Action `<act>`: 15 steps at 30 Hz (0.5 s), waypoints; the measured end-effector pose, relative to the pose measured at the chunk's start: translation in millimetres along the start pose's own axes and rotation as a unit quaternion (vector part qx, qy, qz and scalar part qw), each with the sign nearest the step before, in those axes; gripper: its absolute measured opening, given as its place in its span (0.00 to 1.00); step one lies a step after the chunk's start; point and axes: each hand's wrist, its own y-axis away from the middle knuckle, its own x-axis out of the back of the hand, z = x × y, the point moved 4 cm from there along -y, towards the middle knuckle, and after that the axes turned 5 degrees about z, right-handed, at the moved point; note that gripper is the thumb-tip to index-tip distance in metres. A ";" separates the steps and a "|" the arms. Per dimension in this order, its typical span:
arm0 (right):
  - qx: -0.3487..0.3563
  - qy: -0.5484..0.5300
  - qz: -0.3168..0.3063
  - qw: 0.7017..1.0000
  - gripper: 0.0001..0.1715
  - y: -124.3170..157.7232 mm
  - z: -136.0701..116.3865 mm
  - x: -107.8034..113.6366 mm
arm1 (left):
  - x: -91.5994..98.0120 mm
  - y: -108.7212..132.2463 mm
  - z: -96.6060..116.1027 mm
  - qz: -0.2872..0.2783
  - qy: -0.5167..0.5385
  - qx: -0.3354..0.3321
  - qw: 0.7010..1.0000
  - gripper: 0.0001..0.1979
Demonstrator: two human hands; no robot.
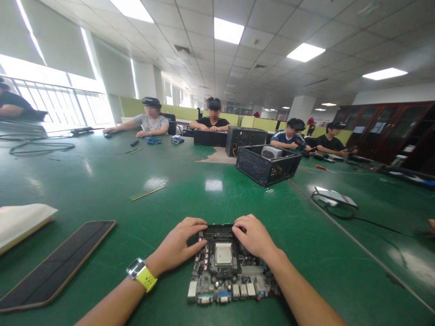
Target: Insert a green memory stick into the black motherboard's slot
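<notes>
A computer motherboard (227, 271) with a square silver processor in its middle lies flat on the green table (112, 181) right in front of me. My left hand (179, 244), with a yellow-strapped watch on its wrist, rests on the board's far left corner with its fingers curled down onto the edge. My right hand (254, 235) presses the far right corner in the same way, fingers bent over the top edge. Whatever lies under the fingertips is hidden.
A dark phone (57, 265) lies to my left beside a pale booklet (20, 222). An open black computer case (267, 164) stands further back. A cable and a small device (335, 199) lie at the right. Several people sit along the far side.
</notes>
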 end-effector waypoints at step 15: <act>-0.002 -0.014 0.009 1.000 0.13 0.7 -3.0 2.4 | 0.7 -0.2 0.8 0.006 0.003 -0.002 1.000 0.16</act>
